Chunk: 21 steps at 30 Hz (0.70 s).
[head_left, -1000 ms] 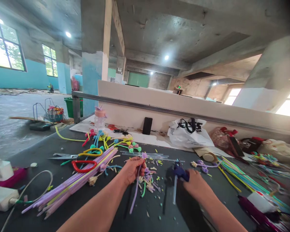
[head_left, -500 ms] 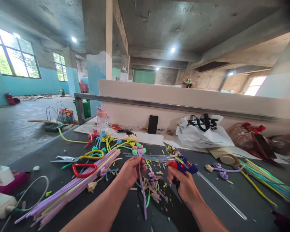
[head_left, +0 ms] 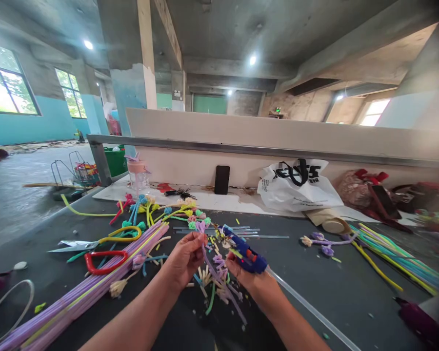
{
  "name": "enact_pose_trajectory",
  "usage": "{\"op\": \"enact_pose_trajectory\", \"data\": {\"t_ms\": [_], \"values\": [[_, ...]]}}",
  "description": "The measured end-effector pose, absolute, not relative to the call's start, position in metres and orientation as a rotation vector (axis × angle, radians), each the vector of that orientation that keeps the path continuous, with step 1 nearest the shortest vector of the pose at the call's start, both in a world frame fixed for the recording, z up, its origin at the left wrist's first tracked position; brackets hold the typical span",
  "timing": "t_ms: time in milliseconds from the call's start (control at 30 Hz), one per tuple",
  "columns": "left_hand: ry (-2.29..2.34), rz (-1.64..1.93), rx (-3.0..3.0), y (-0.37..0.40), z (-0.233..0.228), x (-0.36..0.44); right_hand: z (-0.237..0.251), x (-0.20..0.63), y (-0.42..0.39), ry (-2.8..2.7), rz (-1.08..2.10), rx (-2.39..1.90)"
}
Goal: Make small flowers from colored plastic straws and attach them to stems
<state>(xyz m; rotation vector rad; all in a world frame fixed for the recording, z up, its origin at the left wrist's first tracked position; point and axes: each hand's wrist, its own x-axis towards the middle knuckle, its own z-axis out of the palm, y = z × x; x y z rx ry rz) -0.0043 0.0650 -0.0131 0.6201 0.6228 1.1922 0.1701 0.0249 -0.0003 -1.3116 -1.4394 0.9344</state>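
My left hand (head_left: pixel 185 258) pinches a purple pipe-cleaner stem (head_left: pixel 219 278) topped with a small purple flower (head_left: pixel 200 226); the stem trails down toward me. My right hand (head_left: pixel 247 278) grips a blue glue gun (head_left: pixel 243 251) with a clear glue stick (head_left: pixel 307 307) sticking out behind it. The gun's nozzle points up and left, close to the flower head. Below both hands lie several cut pipe-cleaner scraps (head_left: pixel 212 285) on the dark table (head_left: pixel 314 273).
A long bundle of purple and yellow pipe cleaners (head_left: pixel 88 290) lies at left, beside red-handled scissors (head_left: pixel 102 261) and yellow-handled scissors (head_left: pixel 119 234). Finished flowers (head_left: pixel 161 212), a phone (head_left: pixel 222 179), a white plastic bag (head_left: pixel 298 187) and more coloured stems (head_left: pixel 388 251) sit behind and right.
My right hand picked up the glue gun from the table and brought it left, up to the flower tip held by my left hand. The camera view shifted slightly.
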Motion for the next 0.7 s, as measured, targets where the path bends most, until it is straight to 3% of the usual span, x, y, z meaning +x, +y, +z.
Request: {"op": "enact_pose_trajectory", "data": {"t_ms": [700], "values": [[0.57, 1.185, 0.727, 0.065, -0.011, -0.007, -0.02, 0.165, 0.032, -1.574, 0.721, -1.285]]}}
